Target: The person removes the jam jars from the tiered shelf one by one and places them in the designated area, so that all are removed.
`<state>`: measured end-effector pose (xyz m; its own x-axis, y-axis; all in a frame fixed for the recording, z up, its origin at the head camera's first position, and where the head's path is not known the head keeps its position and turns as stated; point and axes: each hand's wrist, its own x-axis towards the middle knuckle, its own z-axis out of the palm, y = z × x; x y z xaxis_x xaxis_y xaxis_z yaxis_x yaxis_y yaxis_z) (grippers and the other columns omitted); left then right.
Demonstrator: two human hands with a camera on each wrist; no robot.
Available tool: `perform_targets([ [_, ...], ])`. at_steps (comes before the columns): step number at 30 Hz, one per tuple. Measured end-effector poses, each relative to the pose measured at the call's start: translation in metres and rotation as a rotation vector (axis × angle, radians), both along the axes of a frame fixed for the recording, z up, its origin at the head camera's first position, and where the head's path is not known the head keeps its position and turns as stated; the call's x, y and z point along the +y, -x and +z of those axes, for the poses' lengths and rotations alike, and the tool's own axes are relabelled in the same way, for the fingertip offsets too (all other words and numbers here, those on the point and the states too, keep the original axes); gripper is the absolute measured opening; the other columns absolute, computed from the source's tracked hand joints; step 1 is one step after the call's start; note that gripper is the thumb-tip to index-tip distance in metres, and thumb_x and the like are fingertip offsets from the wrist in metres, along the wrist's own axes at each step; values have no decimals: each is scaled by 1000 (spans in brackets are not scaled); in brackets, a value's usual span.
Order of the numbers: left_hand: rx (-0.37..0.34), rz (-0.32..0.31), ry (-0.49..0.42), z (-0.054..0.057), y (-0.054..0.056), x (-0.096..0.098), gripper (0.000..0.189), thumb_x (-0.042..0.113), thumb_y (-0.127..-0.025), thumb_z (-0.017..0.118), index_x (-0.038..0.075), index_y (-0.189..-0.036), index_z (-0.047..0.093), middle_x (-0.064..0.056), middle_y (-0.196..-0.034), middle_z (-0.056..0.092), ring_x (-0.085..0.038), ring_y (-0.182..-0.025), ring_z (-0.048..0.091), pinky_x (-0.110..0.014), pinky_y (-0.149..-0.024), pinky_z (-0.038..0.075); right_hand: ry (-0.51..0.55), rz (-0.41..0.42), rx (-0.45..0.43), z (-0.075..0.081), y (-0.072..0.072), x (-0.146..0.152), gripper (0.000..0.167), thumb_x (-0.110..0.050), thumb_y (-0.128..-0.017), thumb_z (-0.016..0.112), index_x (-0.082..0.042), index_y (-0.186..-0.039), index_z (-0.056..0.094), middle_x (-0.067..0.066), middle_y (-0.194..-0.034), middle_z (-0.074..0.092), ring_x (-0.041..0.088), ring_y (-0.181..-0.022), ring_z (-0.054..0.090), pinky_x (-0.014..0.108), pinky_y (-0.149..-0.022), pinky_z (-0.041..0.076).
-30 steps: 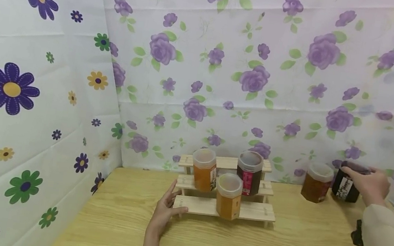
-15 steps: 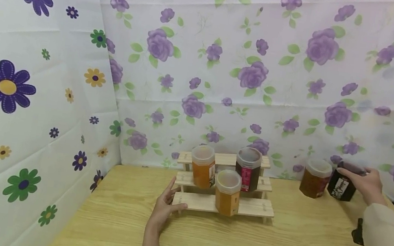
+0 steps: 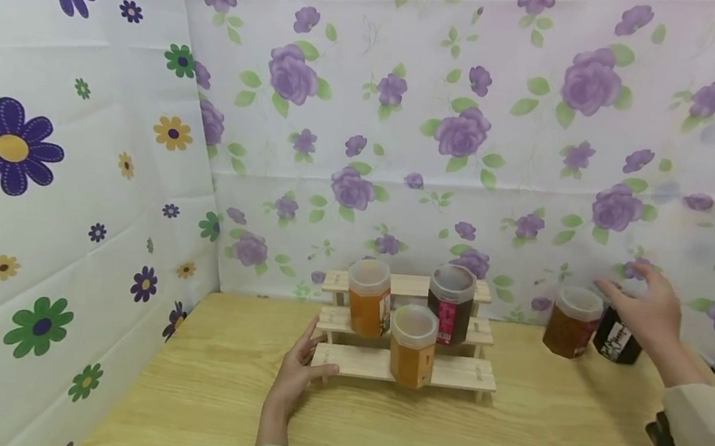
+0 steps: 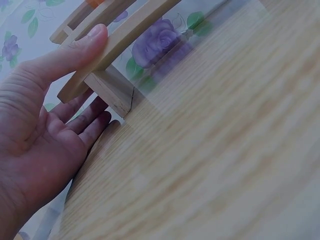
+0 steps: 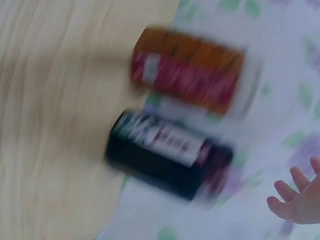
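A three-step wooden rack (image 3: 354, 360) stands on the table. My left hand (image 3: 293, 379) holds its left end: in the left wrist view the thumb (image 4: 82, 50) lies on the bottom step and the fingers reach around behind the leg. An orange jar (image 3: 365, 313), a dark jar with a pink label (image 3: 452, 322) and a yellow-orange jar (image 3: 411, 363) stand on the rack. At the right, my right hand (image 3: 651, 311) is just above a black jar (image 3: 617, 340), its fingers spread and holding nothing. The right wrist view shows the hand apart from this jar.
A brown jar with a clear lid (image 3: 574, 324) stands left of the black jar, near the back wall. Flowered cloth (image 3: 359, 104) covers the back and left sides. The wooden table (image 3: 438, 441) stretches in front of the rack.
My right hand has let go of the black jar and risen above it. The jar has shifted slightly left, closer to the brown jar. My left hand stays at the rack.
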<state>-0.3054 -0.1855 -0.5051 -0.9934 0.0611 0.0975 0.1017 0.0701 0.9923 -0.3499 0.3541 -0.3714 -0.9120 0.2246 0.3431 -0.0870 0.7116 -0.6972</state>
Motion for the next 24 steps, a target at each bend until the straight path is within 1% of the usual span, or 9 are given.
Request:
perform_targets([
  [4, 1, 10, 3, 2, 0, -2, 101, 10, -78, 81, 30, -157, 20, -20, -154, 38, -46, -147, 22, -60, -122, 18, 53, 130, 4, 7, -8, -38, 82, -51, -93, 58, -2, -152, 28, 32, -155, 25, 57, -137, 27, 74, -100, 31],
  [8, 2, -4, -1, 2, 0, -1, 101, 10, -79, 81, 31, -157, 20, -20, -154, 38, -44, -148, 22, -58, -123, 15, 23, 252, -12, 6, -17, -73, 77, -47, -94, 60, -6, -152, 31, 32, -155, 27, 58, -136, 28, 75, -100, 33],
  [11, -1, -6, -1, 1, 0, -2, 101, 10, -78, 81, 32, -156, 21, -20, -154, 38, -45, -148, 21, -58, -123, 15, 8, 367, -7, 4, -20, -99, 72, -41, -95, 61, -6, -151, 32, 30, -153, 31, 54, -136, 32, 72, -101, 35],
  [14, 3, 0, -3, 2, 1, -4, 101, 10, -78, 81, 32, -156, 21, -20, -154, 38, -44, -148, 21, -58, -123, 15, 62, 481, -11, 3, -21, -128, 71, -35, -95, 63, -4, -151, 32, 28, -152, 34, 49, -138, 33, 69, -107, 32],
  [16, 5, -1, -6, 3, 2, -4, 101, 10, -78, 81, 31, -157, 21, -20, -154, 38, -44, -148, 21, -58, -123, 15, 134, 544, -29, 3, -21, -146, 71, -31, -95, 64, -3, -150, 30, 28, -153, 34, 47, -140, 31, 67, -112, 28],
  [17, 5, -1, -7, 4, 2, -4, 101, 9, -78, 81, 30, -157, 21, -20, -154, 38, -44, -148, 21, -58, -123, 15, 166, 572, -39, 2, -20, -154, 72, -29, -95, 63, -2, -151, 27, 29, -152, 34, 48, -140, 33, 66, -113, 30],
  [20, -1, -8, -9, 5, 1, -4, 101, 9, -79, 80, 30, -157, 19, -21, -155, 36, -45, -148, 20, -59, -123, 14, 262, 615, -88, -2, -15, -174, 76, -27, -96, 62, -4, -154, 19, 30, -151, 35, 48, -137, 37, 61, -110, 39],
  [22, -2, -14, -14, 4, 0, -2, 101, 8, -80, 79, 29, -157, 18, -21, -155, 35, -46, -148, 19, -59, -123, 13, 304, 605, -119, -5, -11, -183, 78, -29, -96, 61, -6, -155, 16, 29, -148, 39, 45, -133, 43, 52, -104, 47],
  [24, -7, -19, -19, 3, -3, 0, 101, 8, -80, 79, 29, -157, 18, -21, -156, 35, -46, -148, 18, -60, -123, 13, 332, 578, -143, -7, -9, -189, 78, -31, -96, 61, -8, -156, 17, 27, -145, 42, 41, -131, 47, 45, -101, 49],
])
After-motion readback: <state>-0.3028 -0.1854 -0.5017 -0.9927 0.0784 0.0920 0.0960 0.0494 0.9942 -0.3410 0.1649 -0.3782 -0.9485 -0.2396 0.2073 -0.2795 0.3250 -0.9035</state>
